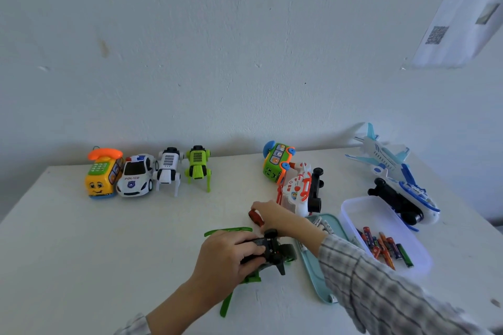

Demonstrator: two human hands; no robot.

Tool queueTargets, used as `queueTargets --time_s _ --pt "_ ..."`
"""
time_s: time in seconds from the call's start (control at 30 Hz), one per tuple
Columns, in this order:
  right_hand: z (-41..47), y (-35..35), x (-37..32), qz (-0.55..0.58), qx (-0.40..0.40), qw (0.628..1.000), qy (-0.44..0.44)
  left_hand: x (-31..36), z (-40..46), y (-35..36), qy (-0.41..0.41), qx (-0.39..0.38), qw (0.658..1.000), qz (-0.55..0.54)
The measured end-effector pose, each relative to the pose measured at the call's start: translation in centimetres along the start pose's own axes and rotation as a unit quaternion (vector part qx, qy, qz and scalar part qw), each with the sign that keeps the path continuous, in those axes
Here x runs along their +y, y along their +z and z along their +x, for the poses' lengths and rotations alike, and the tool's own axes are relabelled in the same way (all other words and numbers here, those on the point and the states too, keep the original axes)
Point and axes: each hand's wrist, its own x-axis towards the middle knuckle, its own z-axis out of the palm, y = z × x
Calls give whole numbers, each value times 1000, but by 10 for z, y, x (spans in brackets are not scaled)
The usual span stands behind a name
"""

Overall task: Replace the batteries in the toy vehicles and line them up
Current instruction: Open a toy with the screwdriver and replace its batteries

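Along the back edge of the white table (81, 239), far to the left of the green helicopter (268, 251), four toys already stand in a row: a yellow phone bus (102, 177), a police car (136, 177), a white robot dog (168, 170) and a green robot dog (198, 167). Nearer, the left hand (226, 255) grips the green helicopter belly-up on the table, fingers curled over its black underside, with green rotor blades sticking out behind and in front of the hand.

Just behind and slightly right of the helicopter, the right hand (275, 216) pinches a small red object (255, 218) (possibly a screwdriver handle, but too small to tell). Its long axis appears to slant toward the helicopter's underside, so the right hand is the nearer one for work on the battery hatch while the left steadies the toy.

Right of the helicopter lies a teal lid (313, 275) with a few batteries on it, then a clear box (351, 207) holding loose batteries (383, 247). Behind these, a green bus (276, 162) and a white-and-orange helicopter (299, 187) wait unsorted; farthest right lie a light blue plane (381, 156) and a blue-and-white helicopter (408, 201).
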Motion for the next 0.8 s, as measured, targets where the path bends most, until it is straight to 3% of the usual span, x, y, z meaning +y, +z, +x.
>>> queueTargets --time_s 0.13,0.27,0.33,0.43,0.5,0.8 --pt "-36 -27 -1 156 169 973 -13 0 0 1 1 13 1000 1" --pt "-87 -57 -9 305 356 882 -47 1 1 2 -10 32 999 -12" --pt "-111 -60 -16 359 409 835 -77 1 2 3 -16 35 999 -12" --pt "-136 -56 -24 407 440 792 -116 0 2 2 -17 34 999 -7" --pt "-141 -48 -24 417 444 782 -129 0 3 2 -15 36 999 -5" --pt "-140 -22 -24 391 425 806 -130 2 4 1 -14 25 1000 8"
